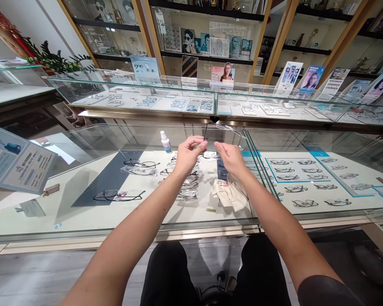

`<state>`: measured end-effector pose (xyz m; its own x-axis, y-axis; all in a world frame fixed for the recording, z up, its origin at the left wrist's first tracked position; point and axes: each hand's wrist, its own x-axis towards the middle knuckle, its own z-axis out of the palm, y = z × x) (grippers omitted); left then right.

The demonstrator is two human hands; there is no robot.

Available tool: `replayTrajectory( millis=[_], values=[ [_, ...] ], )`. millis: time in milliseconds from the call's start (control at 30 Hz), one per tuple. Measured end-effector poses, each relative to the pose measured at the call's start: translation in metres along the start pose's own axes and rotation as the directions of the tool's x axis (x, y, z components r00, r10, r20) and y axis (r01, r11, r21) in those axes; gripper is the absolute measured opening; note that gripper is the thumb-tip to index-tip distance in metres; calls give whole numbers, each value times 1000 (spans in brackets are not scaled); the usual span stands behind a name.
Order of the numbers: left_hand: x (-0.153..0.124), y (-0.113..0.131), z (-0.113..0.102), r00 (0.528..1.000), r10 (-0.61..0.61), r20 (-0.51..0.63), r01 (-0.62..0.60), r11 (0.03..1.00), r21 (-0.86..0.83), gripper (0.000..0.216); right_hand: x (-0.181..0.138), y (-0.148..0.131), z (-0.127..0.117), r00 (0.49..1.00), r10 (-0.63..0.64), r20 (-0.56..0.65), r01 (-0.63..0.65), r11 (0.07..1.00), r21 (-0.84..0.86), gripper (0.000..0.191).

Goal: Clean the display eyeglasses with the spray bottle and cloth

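Note:
Above the glass counter I hold a pair of eyeglasses (205,132) with a thin dark frame, one temple pointing up and away from me. My left hand (191,153) pinches it by that temple's side between thumb and fingers. My right hand (230,158) is closed at the other side of the frame, its fingertips partly hiding what they grip. A cream cleaning cloth (230,194) with red print lies crumpled on the counter below my right wrist. Just left of my left hand stands a white spray bottle (166,142).
Inside the glass display counter (140,227) lie several rows of eyeglasses (188,189), with more in the right-hand case (304,203). A printed sign (19,159) leans at the left. Behind stands a second showcase (175,111) with upright cards, then shelves.

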<state>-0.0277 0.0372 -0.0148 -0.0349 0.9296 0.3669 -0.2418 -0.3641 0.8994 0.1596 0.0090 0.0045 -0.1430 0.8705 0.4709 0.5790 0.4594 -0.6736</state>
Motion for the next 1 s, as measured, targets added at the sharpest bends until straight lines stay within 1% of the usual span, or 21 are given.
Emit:
replayTrajectory(
  millis=[67, 167, 233, 300, 367, 433, 500, 567, 633, 700, 733, 800, 867, 900, 967, 1000],
  values=[
    [-1, 2, 1, 999, -39, 8, 39, 999, -35, 48, 0, 0, 0, 1000, -13, 20, 12, 998, 64, 59],
    [-3, 3, 2, 997, -71, 41, 73, 996, -43, 47, 1, 1, 4, 993, -111, 36, 105, 985, 140, 36],
    [-4, 2, 3, 993, -91, 77, 95, 994, -52, 46, 0, 1, 8, 979, -200, 39, 193, 972, 133, 33],
    [-4, 1, 3, 986, -122, 110, 130, 990, -63, 46, -1, 1, 12, 969, -243, 45, 238, 965, 108, 28],
    [-5, 0, 3, 981, -149, 122, 157, 986, -60, 45, -2, 2, 15, 970, -238, 47, 232, 967, 100, 19],
    [-6, -1, 3, 979, -158, 130, 165, 986, -40, 44, -2, 2, 17, 976, -215, 37, 210, 972, 106, 16],
    [-5, 1, 2, 980, -134, 148, 136, 991, -6, 44, -2, 3, 16, 980, -197, 25, 192, 974, 122, 17],
    [-4, 4, 0, 987, -69, 147, 62, 997, 50, 45, -1, 4, 15, 984, -177, 8, 174, 973, 149, 21],
    [0, 10, -4, 996, 34, 84, -45, 990, 133, 45, 1, 4, 13, 989, -149, -3, 147, 971, 191, 27],
    [6, 16, -12, 987, 154, -46, -138, 958, 250, 39, 2, 4, 10, 993, -117, -14, 116, 962, 248, 30],
    [9, 19, -17, 970, 213, -118, -166, 934, 317, 34, 3, 4, 9, 994, -105, -17, 105, 954, 279, 31],
    [16, 25, -28, 914, 326, -243, -188, 869, 458, 23, 4, 4, 6, 995, -94, -21, 96, 931, 351, 34],
    [21, 29, -39, 849, 413, -331, -162, 798, 581, 12, 5, 4, 4, 996, -87, -8, 82, 898, 432, 39],
    [24, 30, -44, 819, 439, -369, -130, 769, 626, 13, 5, 4, 2, 997, -78, 6, 66, 879, 472, 40],
    [27, 31, -52, 779, 447, -440, -37, 733, 679, 30, 7, 3, -2, 998, -55, 37, 26, 842, 538, 42],
    [29, 30, -55, 771, 430, -470, 19, 723, 691, 39, 7, 3, -4, 998, -44, 53, 7, 828, 561, 42]
  ],
)
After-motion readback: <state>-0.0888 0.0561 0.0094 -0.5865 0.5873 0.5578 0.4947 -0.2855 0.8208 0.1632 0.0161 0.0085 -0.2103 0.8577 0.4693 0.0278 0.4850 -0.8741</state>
